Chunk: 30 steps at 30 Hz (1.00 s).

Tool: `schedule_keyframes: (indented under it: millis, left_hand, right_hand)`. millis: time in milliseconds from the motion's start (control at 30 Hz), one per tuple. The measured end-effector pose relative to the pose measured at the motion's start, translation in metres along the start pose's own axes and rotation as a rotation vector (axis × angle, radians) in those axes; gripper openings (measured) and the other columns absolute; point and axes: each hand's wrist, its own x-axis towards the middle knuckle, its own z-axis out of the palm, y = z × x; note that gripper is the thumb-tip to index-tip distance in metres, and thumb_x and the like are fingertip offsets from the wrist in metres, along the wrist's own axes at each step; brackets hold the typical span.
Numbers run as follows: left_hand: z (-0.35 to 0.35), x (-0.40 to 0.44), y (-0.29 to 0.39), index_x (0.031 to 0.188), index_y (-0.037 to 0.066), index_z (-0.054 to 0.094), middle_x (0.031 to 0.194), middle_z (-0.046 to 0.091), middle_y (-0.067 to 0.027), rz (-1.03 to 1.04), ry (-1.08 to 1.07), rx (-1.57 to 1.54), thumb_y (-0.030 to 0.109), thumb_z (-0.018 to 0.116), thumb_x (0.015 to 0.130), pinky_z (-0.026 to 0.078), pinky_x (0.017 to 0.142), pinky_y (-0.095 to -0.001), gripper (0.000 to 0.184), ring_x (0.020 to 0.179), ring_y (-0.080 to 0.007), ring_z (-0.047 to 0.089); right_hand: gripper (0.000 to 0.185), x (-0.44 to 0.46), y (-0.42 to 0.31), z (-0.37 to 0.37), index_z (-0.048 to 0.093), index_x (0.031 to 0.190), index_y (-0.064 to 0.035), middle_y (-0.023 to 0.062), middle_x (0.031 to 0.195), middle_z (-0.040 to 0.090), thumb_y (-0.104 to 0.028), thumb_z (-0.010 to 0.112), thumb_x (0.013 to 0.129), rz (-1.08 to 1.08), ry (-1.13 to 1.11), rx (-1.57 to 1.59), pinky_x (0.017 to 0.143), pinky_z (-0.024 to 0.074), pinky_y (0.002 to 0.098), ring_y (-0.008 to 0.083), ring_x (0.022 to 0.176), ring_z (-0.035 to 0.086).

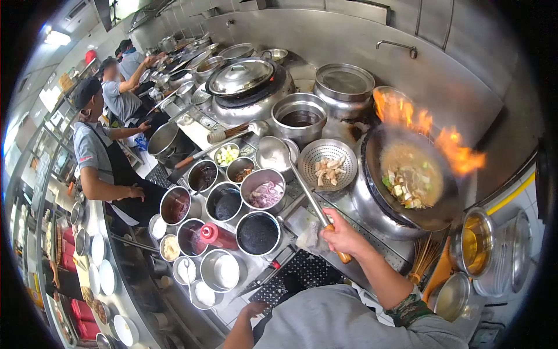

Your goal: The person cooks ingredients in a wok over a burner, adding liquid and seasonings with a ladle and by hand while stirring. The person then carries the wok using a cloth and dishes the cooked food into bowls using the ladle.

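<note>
My right hand (343, 234) is wrapped round the wooden handle of a long ladle (308, 192), whose bowl reaches up to the left over a metal bowl (278, 156). Low in the view, my left hand (254, 309) hangs beside my body; its fingers are too small to make out. A large wok (444, 215) on the right burner holds broth with vegetables (407, 183), and flames (459, 151) rise along its far edge. Between ladle and wok, a perforated strainer (308, 152) holds pale brown pieces.
Several metal pots stand at centre left, one with sliced onion (266, 195), beside a red squeeze bottle (218, 235). A co-worker (96, 145) stands left, others farther back. A bamboo brush (426, 256) and a pot of oil (476, 241) are at right.
</note>
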Motion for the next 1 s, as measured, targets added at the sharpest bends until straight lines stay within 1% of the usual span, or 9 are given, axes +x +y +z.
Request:
schedule_keyframes:
  millis: [133, 267, 367, 400, 733, 833, 900, 967, 1000]
  left_hand:
    - [0.004, 0.023, -0.039, 0.110, 0.013, 0.069, 0.105, 0.069, -0.0092, 0.091, 0.246, -0.092, 0.038, 0.051, 0.091, 0.049, 0.084, -0.0353, 0.036, 0.099, -0.0252, 0.062]
    - [0.002, 0.043, -0.063, 0.112, 0.014, 0.067, 0.116, 0.064, -0.0143, 0.178, 0.228, 0.269, 0.036, 0.047, 0.094, 0.047, 0.091, -0.0391, 0.035, 0.108, -0.0314, 0.060]
    - [0.010, 0.046, -0.063, 0.114, 0.016, 0.067, 0.119, 0.063, -0.0141, 0.097, 0.249, 0.053, 0.033, 0.045, 0.095, 0.047, 0.092, -0.0392, 0.034, 0.109, -0.0317, 0.059]
    - [0.012, 0.046, -0.066, 0.109, 0.014, 0.068, 0.115, 0.064, -0.0153, 0.214, 0.266, 0.119, 0.028, 0.044, 0.094, 0.049, 0.091, -0.0396, 0.032, 0.107, -0.0325, 0.060]
    - [0.008, 0.068, -0.069, 0.099, 0.010, 0.068, 0.105, 0.067, -0.0132, 0.286, 0.267, 0.313, 0.018, 0.052, 0.083, 0.052, 0.080, -0.0414, 0.023, 0.096, -0.0311, 0.064]
    - [0.007, 0.068, -0.071, 0.102, 0.011, 0.066, 0.098, 0.067, -0.0126, 0.355, 0.267, 0.139, 0.012, 0.055, 0.082, 0.053, 0.079, -0.0408, 0.023, 0.092, -0.0292, 0.065]
    - [0.004, 0.018, -0.033, 0.106, 0.011, 0.066, 0.099, 0.067, -0.0108, 0.118, 0.204, -0.198, 0.013, 0.058, 0.080, 0.054, 0.073, -0.0382, 0.028, 0.085, -0.0254, 0.066]
    - [-0.008, 0.086, -0.088, 0.107, 0.008, 0.066, 0.094, 0.069, -0.0085, 0.673, 0.240, 0.677, 0.020, 0.058, 0.083, 0.054, 0.064, -0.0363, 0.028, 0.077, -0.0213, 0.065]
    - [-0.008, 0.089, -0.089, 0.106, 0.008, 0.066, 0.094, 0.069, -0.0084, 0.614, 0.207, 0.542, 0.020, 0.057, 0.083, 0.054, 0.064, -0.0362, 0.028, 0.077, -0.0212, 0.065]
  right_hand:
    - [0.055, -0.001, 0.007, 0.004, 0.032, 0.136, -0.0080, 0.0035, 0.072, 0.050, -0.002, 0.054, 0.087, -0.024, 0.032, 0.053, 0.043, 0.0413, 0.0279, 0.0103, 0.049, 0.048]
    - [0.055, 0.004, 0.008, 0.001, 0.030, 0.137, -0.0067, 0.0033, 0.070, 0.049, -0.002, 0.054, 0.087, -0.004, -0.017, 0.079, 0.043, 0.0416, 0.0276, 0.0104, 0.049, 0.048]
    - [0.055, -0.009, -0.005, 0.002, 0.031, 0.136, -0.0060, 0.0034, 0.071, 0.049, -0.002, 0.055, 0.086, -0.043, 0.025, 0.073, 0.044, 0.0420, 0.0274, 0.0103, 0.049, 0.048]
    - [0.056, -0.005, 0.000, 0.005, 0.030, 0.137, -0.0063, 0.0035, 0.071, 0.050, -0.002, 0.055, 0.087, -0.023, 0.040, 0.043, 0.043, 0.0420, 0.0272, 0.0105, 0.049, 0.047]
    - [0.058, 0.005, 0.006, 0.008, 0.028, 0.138, -0.0073, 0.0038, 0.068, 0.050, -0.003, 0.055, 0.087, -0.015, 0.040, -0.010, 0.042, 0.0405, 0.0282, 0.0115, 0.047, 0.048]
    - [0.057, -0.003, 0.000, -0.002, 0.028, 0.137, -0.0072, 0.0032, 0.068, 0.049, -0.004, 0.056, 0.087, -0.035, -0.026, 0.064, 0.041, 0.0393, 0.0282, 0.0113, 0.046, 0.047]
    - [0.063, -0.007, 0.001, -0.001, 0.027, 0.142, -0.0109, 0.0022, 0.069, 0.050, -0.004, 0.056, 0.087, 0.011, -0.022, 0.120, 0.043, 0.0393, 0.0257, 0.0095, 0.049, 0.047]
    - [0.059, 0.001, 0.011, 0.007, 0.027, 0.141, -0.0127, 0.0038, 0.073, 0.052, -0.008, 0.055, 0.089, -0.067, 0.062, -0.089, 0.044, 0.0416, 0.0272, 0.0105, 0.051, 0.049]
    - [0.059, -0.001, -0.002, 0.010, 0.027, 0.141, -0.0112, 0.0056, 0.076, 0.053, -0.009, 0.054, 0.089, 0.002, 0.061, -0.077, 0.044, 0.0426, 0.0285, 0.0114, 0.051, 0.051]
